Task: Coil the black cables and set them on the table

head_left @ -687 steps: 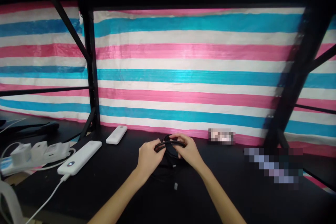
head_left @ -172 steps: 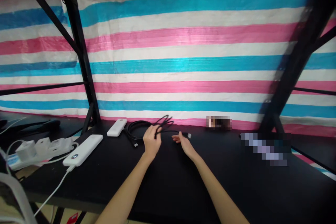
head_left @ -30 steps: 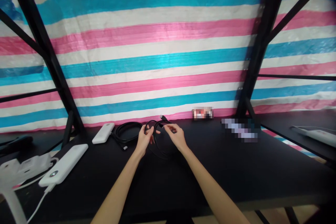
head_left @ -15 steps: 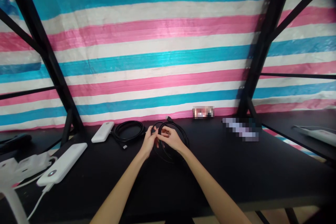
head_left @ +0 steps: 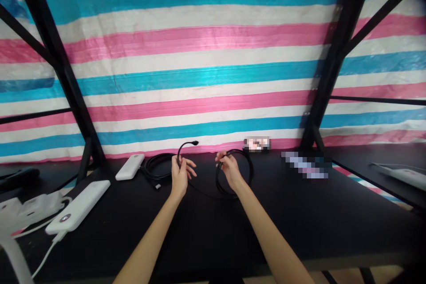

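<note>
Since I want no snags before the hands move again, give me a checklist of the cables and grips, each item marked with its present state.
1. Left hand holds the black cable near its raised plug: ok.
2. Right hand holds the loops: ok.
3. No slack between the hands: not ok; a strand sags there.
4. Other black coil free of the held cable: cannot tell; the left hand hides part.
5. White cable attached to the larger power bank: ok.
</note>
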The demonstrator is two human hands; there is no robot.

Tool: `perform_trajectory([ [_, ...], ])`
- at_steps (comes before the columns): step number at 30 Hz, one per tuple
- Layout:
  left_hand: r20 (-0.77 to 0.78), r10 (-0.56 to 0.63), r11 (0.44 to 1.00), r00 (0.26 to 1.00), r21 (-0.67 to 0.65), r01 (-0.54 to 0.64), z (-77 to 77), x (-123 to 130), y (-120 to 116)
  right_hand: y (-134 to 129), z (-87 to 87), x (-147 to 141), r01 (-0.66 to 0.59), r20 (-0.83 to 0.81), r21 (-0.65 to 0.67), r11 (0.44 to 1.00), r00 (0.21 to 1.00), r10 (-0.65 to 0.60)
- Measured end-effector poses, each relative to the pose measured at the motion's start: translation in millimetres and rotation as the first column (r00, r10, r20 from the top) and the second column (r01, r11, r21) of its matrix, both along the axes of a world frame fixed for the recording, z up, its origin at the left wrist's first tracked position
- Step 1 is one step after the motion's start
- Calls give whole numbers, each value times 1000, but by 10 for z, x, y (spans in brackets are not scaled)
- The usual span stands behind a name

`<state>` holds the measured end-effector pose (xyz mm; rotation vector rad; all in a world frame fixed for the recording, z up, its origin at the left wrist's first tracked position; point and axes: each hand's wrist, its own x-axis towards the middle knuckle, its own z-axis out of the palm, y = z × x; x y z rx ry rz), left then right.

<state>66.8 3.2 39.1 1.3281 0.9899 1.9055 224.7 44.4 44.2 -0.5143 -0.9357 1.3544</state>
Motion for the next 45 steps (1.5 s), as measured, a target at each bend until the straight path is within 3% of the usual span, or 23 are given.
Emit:
perform_trajectory([
  [3, 40, 98, 993, 994, 55, -100, 20, -56, 3, -16, 66, 81, -26, -129, -66, 998, 992, 17],
  [7, 117, 207, 971, 971, 99, -219, 69, -148, 13, -31, 98, 103, -46, -184, -129, 991, 983, 21],
  [14, 295, 358, 902, 886, 136, -410, 151, -295, 22, 44, 54, 71, 114, -162, -264, 958, 974, -160],
  [22, 351, 374, 879, 859, 160, -448, 174, -316, 16, 163, -59, 119, 175, -168, -327, 929, 956, -240],
  [26, 367, 394, 865, 843, 161, -475, 204, -346, -2, 213, -93, 175, 139, -145, -311, 940, 971, -192],
  [31, 335, 326, 921, 884, 98, -377, 180, -333, 11, 167, -100, 120, 1, -83, -215, 977, 996, -20],
  [37, 207, 192, 976, 959, 58, -208, 111, -194, 16, 23, -122, -105, -203, 60, -192, 960, 974, 218],
  [42, -9, 139, 990, 990, 37, -139, 36, -20, -27, 5, -197, -183, -91, 277, -190, 978, 950, 142],
  [45, -134, 14, 999, 991, -36, -19, -29, 73, -37, -19, -253, -215, -86, 506, -111, 990, 853, 131],
])
